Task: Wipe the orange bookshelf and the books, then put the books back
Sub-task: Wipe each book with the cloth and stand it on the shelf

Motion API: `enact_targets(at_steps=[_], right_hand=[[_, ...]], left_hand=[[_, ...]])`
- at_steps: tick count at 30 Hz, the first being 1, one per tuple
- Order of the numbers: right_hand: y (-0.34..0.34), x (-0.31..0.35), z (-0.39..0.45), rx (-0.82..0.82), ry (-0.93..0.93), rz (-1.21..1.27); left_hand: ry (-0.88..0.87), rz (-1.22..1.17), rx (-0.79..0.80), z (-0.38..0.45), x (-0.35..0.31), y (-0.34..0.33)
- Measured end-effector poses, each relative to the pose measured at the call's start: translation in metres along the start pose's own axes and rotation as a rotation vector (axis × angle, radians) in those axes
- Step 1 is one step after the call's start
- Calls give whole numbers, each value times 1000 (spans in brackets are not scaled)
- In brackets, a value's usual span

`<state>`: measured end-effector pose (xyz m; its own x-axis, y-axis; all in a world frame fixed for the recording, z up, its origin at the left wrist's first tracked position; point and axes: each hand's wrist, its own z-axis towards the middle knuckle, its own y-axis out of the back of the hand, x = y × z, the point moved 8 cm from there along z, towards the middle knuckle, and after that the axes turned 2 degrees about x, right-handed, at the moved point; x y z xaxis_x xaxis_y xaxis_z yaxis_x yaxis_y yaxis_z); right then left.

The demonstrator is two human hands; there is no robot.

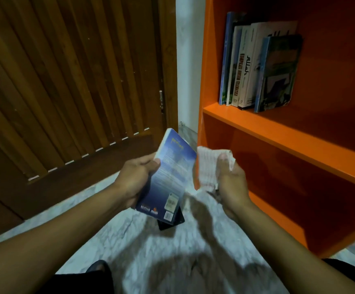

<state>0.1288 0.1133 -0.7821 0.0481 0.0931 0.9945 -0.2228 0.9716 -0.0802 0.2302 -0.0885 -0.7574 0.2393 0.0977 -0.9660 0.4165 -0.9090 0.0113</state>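
Note:
My left hand (134, 179) grips a blue paperback book (170, 177), back cover up, tilted above the floor. Just right of it, my right hand (231, 183) is closed on a white cloth (207, 168), which touches the book's right edge. The orange bookshelf (278, 132) stands to the right. Several books (257, 66) stand upright on its upper shelf, leaning together at the left side. The lower compartment looks bare.
A dark flat object (172, 221) lies on the marbled white floor (151, 251) under the held book. A brown slatted wooden door (66, 81) fills the left. A strip of white wall (189, 60) separates door and shelf. My knees show at the bottom.

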Motion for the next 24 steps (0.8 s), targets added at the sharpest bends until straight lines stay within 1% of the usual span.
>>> enact_targets(at_steps=[2, 3, 5, 7, 8, 12, 16, 18, 22, 24], right_hand=[[0, 13, 3, 12, 122, 30], [-2, 17, 1, 33, 153, 15], [-10, 19, -5, 71, 174, -119], [-21, 14, -16, 112, 197, -319], [-27, 11, -22, 135, 222, -375], [-50, 0, -39, 265, 299, -490], [-60, -7, -51, 340, 310, -450], [-65, -5, -59, 407, 369, -461], [-75, -1, -72, 529, 471, -503], [-80, -1, -78, 576, 508, -506]], left_hand=[[53, 60, 76, -10, 11, -18], [76, 71, 117, -14, 17, -28], [108, 73, 176, -20, 26, -47], [115, 37, 196, -23, 28, -62], [113, 3, 191, -23, 28, -66], [164, -172, 87, -12, 26, -62], [163, -302, -30, -1, 17, -47], [160, -364, -84, 4, 12, -37], [129, -456, -224, 15, 8, -9], [106, -457, -280, 17, 3, 2]])
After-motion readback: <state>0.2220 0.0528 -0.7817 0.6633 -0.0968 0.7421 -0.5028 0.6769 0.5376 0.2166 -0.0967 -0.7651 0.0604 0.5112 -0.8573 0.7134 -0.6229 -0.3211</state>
